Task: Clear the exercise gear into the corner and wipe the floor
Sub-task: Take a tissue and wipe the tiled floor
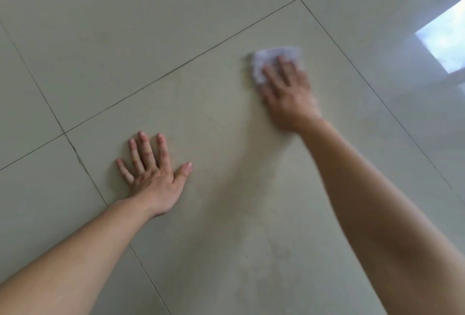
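Now right hand (289,98) presses white cloth (273,55) to floor (201,38)

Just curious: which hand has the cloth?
The right hand: it presses a white cloth to the floor. The left hand lies flat on the floor, holding nothing.

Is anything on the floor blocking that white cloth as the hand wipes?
Nothing visible does. The right hand presses the cloth on the tile floor; the left hand lies flat on the same tile, apart from it.

hands: 2, left hand (153,179), right hand (286,93) | white cloth (271,57): 1 | window reflection (445,38): 1
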Motion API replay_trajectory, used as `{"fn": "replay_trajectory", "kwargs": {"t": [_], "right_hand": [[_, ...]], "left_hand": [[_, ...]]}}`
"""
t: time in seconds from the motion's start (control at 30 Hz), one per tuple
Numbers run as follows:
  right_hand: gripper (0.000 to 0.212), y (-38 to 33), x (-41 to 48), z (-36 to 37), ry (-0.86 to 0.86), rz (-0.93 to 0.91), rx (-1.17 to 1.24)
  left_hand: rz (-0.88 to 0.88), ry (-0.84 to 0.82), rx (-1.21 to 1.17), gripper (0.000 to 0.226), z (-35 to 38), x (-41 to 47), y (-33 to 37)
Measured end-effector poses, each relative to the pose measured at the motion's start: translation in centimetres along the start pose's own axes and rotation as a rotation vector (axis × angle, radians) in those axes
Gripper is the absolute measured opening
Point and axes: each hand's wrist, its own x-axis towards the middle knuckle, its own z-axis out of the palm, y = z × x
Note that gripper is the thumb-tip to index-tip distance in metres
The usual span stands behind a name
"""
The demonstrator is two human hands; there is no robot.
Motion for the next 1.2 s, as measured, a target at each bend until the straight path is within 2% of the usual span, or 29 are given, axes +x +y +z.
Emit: {"fn": "replay_trajectory", "kwargs": {"t": [0.1, 0.17, 0.27, 0.37, 0.47, 0.57, 0.63, 0.7, 0.77, 0.83, 1.0, 1.1, 1.2], "right_hand": [[0.064, 6.7, 1.9, -2.2, 0.058, 0.514, 0.127], [0.066, 7.7, 3.6, -4.0, 0.039, 0.663, 0.210], [0.065, 7.3, 7.9, -5.4, 0.037, 0.743, 0.248], [0.064, 4.4, 12.2, -4.8, 0.018, 0.538, 0.190], [0.071, -3.4, 11.8, -2.9, -0.003, 0.081, 0.013], [0.054, -11.1, 5.3, 0.2, 0.100, -0.329, 0.074], [0.051, -13.9, 1.2, 1.1, -0.023, -0.497, 0.082], [0.050, -13.2, -1.1, 1.2, -0.081, -0.528, 0.088], [0.050, -10.1, -2.8, 1.2, -0.032, -0.396, 0.142], [0.053, -5.2, -5.5, 1.1, 0.015, -0.139, 0.151], [0.063, 5.6, -17.1, 1.2, -0.017, 0.520, 0.208], [0.065, 5.5, -23.7, 3.0, -0.032, 0.724, 0.273], [0.061, 0.8, -29.5, 5.0, 0.002, 0.788, 0.301]], "left_hand": [[0.011, -0.032, -0.014, 0.088, -0.3, 0.0, 0.0], [0.014, -0.054, -0.026, 0.087, -0.4, 0.1, 0.0], [0.019, -0.071, -0.027, 0.085, -0.5, -0.1, 0.0], [0.013, -0.091, -0.011, 0.084, -0.6, -0.2, 0.0], [0.011, -0.100, -0.022, 0.085, -0.8, -0.4, 0.2], [0.011, -0.083, -0.021, 0.086, -0.8, -0.4, 0.4], [-0.003, -0.074, -0.023, 0.087, -0.8, -0.6, 0.5], [-0.005, -0.054, -0.021, 0.087, -0.5, -0.5, 0.6], [-0.001, -0.024, -0.011, 0.087, -0.1, -0.5, 0.4], [0.012, -0.007, 0.002, 0.087, 0.1, -0.5, 0.5], [0.004, 0.060, -0.006, 0.089, 0.4, -0.2, 0.5], [0.007, 0.106, 0.007, 0.089, 0.6, 0.1, 0.1], [0.022, 0.124, 0.024, 0.089, 0.7, -0.3, -0.1]]}}
